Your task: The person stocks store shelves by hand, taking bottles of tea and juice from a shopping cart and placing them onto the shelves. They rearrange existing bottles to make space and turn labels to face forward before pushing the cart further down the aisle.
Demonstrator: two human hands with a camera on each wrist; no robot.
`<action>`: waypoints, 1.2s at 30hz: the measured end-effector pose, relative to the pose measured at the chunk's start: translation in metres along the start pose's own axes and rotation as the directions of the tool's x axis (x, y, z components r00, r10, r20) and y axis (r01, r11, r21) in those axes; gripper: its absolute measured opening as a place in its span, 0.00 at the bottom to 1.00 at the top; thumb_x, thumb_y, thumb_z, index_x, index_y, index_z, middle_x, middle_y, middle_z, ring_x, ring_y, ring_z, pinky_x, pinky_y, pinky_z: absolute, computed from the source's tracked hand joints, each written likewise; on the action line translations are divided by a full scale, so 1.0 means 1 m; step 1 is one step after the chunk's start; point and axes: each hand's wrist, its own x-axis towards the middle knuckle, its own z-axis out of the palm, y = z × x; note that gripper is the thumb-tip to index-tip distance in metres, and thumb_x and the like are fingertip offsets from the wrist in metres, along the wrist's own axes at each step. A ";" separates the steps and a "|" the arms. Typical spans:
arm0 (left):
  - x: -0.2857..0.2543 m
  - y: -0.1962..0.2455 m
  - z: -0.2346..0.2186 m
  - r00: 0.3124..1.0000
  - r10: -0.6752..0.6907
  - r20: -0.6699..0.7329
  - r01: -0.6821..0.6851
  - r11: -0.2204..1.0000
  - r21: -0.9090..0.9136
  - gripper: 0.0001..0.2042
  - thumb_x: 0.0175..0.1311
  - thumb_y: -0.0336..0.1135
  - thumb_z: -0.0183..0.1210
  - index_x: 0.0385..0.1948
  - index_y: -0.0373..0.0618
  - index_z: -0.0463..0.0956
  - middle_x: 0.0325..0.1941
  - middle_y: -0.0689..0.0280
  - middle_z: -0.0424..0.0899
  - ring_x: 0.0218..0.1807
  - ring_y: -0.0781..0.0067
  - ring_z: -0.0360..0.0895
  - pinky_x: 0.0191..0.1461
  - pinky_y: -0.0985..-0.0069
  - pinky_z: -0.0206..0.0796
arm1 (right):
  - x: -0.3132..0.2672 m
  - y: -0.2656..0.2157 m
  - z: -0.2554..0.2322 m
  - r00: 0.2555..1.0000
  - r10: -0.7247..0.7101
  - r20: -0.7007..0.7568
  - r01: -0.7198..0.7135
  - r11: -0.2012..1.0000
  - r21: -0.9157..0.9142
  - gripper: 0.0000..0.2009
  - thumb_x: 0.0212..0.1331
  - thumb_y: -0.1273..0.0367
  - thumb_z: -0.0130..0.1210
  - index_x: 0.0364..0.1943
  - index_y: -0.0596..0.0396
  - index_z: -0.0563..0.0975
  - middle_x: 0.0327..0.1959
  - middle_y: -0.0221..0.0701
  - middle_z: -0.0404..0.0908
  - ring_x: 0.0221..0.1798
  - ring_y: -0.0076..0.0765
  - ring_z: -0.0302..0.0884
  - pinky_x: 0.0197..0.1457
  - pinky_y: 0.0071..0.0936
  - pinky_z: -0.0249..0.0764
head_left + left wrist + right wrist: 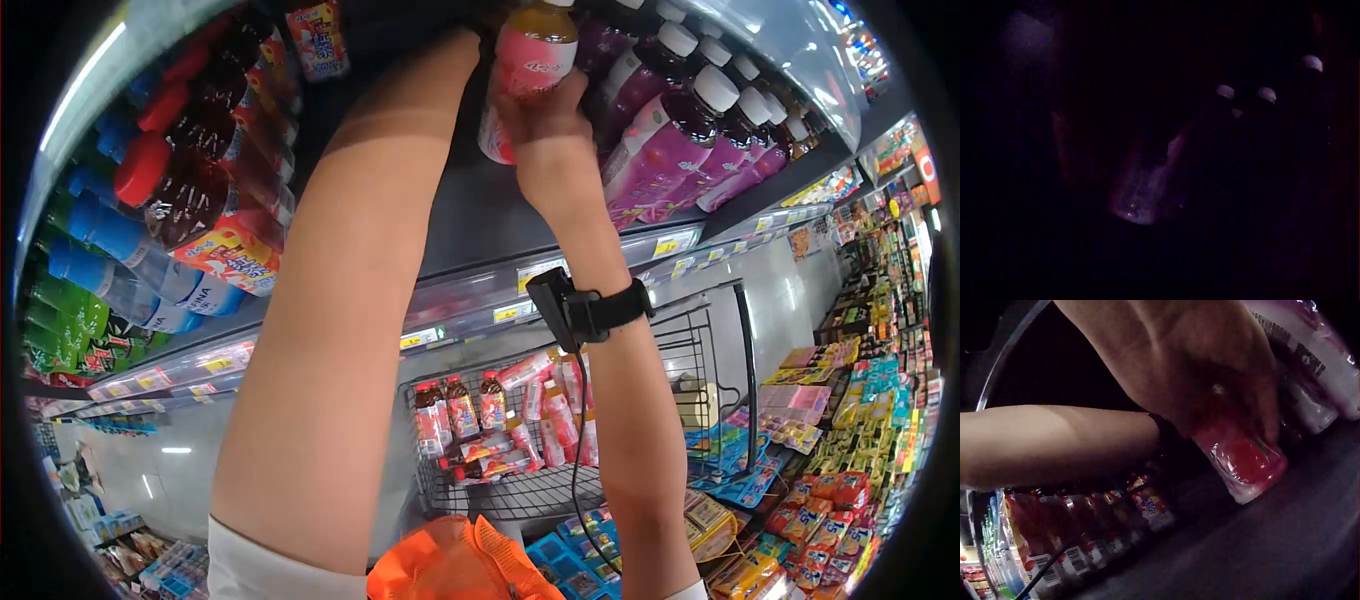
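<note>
My right hand (552, 122) grips a drink bottle (537, 62) with a pink label and white cap at the shelf. In the right wrist view, the fingers curl round this bottle (1247, 464), its base tilted just over the dark shelf. My left forearm (350, 260) reaches deep into the shelf, left of the bottle. The left hand is lost in shadow there. A dim bottle base (1138, 203) shows in the very dark left wrist view; I cannot tell whether the left hand holds it.
Purple-labelled bottles (655, 150) with white caps stand right of the bottle. Red-capped dark tea bottles (215, 215) and blue-capped water bottles (150, 270) line the left. Below is a wire cart (500, 497) holding several bottles. Price tags (515, 312) run along the shelf edge.
</note>
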 end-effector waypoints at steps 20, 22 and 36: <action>-0.107 0.061 0.019 0.962 -0.270 -0.050 0.274 0.931 0.242 0.27 0.65 0.49 0.66 0.63 0.53 0.72 0.62 0.68 0.77 0.61 0.70 0.75 0.56 0.65 0.76 | -0.048 -0.010 -0.037 0.981 -0.089 0.175 0.085 0.996 0.030 0.14 0.63 0.73 0.53 0.51 0.61 0.77 0.49 0.51 0.81 0.51 0.64 0.78 0.55 0.50 0.76; -0.096 0.050 0.027 0.961 -0.229 -0.155 0.251 0.957 0.144 0.22 0.66 0.48 0.66 0.59 0.53 0.76 0.56 0.68 0.80 0.56 0.71 0.78 0.54 0.66 0.77 | -0.088 -0.029 -0.083 0.919 -0.394 0.022 0.386 0.908 0.165 0.15 0.56 0.78 0.53 0.47 0.60 0.80 0.47 0.43 0.82 0.51 0.55 0.79 0.52 0.46 0.77; -0.032 -0.036 0.016 0.999 0.029 0.038 -0.046 0.784 0.619 0.21 0.63 0.42 0.64 0.57 0.46 0.79 0.55 0.46 0.83 0.59 0.52 0.80 0.62 0.57 0.71 | -0.508 0.319 -0.146 0.430 0.337 0.838 -0.114 0.941 -0.320 0.26 0.56 0.65 0.61 0.60 0.52 0.72 0.54 0.45 0.78 0.57 0.56 0.77 0.58 0.50 0.76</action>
